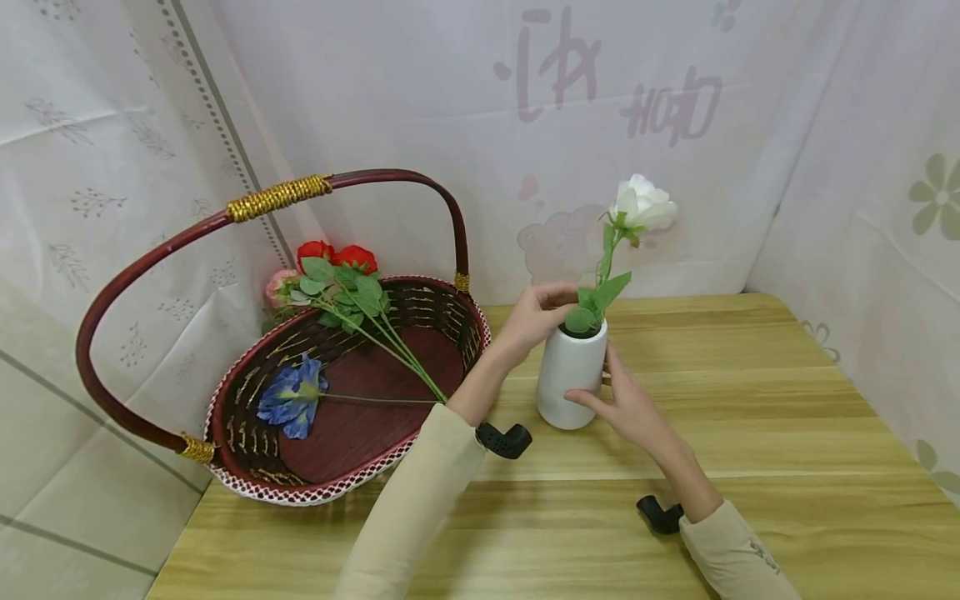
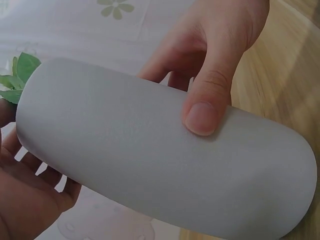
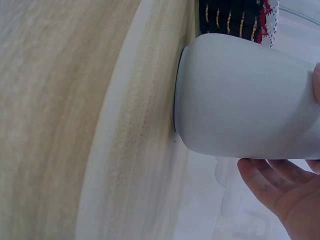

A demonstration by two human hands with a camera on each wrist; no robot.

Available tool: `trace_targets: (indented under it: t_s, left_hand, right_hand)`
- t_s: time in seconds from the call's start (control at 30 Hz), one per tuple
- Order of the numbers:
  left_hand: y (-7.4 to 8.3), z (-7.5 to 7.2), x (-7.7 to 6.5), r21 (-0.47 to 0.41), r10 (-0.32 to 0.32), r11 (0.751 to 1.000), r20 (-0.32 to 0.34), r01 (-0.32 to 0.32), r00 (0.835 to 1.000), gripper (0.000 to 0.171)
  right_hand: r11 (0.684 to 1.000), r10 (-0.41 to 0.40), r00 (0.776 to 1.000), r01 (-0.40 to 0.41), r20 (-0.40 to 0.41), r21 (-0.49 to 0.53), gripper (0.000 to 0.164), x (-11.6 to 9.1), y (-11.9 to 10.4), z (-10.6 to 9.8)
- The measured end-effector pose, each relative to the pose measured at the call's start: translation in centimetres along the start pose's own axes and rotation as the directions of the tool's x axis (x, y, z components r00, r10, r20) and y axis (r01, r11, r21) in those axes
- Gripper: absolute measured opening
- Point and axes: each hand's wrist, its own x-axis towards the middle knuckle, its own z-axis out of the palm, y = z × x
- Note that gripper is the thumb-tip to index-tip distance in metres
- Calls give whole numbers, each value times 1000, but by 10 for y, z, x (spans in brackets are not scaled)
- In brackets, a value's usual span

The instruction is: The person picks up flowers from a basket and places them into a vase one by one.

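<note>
A white vase [image 1: 570, 379] stands upright on the wooden table, and a white rose [image 1: 642, 204] with a green leafy stem rises from its mouth. My left hand [image 1: 536, 317] is at the vase's rim, thumb and fingers around the stem just above the mouth; leaves hide the fingertips. My right hand [image 1: 633, 412] grips the vase's right side, thumb [image 2: 205, 117] on the front and fingers behind. In the right wrist view, the vase's base [image 3: 185, 95] meets the tabletop.
To the left stands a dark red wicker basket [image 1: 345, 492] with a tall arched handle [image 1: 281, 198]. It holds a blue flower [image 1: 294, 396], red flowers [image 1: 352, 258] and a pink flower [image 1: 281, 287], their stems pointing right. A printed curtain [image 1: 450, 100] hangs behind the table [image 1: 750, 400].
</note>
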Motion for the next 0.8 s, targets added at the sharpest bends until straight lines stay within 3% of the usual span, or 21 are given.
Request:
trace_targets:
  t_s: [0.27,0.53,0.8]
  left_hand:
    - [-1,-1,-3,-55,-27,998,-15,26,1000,37]
    - [0,5,-1,53,-47,997,-59,50,997,29]
    - [0,7,0,39,-29,999,-71,32,997,25]
  right_hand:
    - [1000,-14,1000,14,-7,-9,101,0,1,0]
    - [1000,-18,1000,18,-5,-2,101,0,3,0]
    - [1000,-17,1000,17,-4,-11,101,0,3,0]
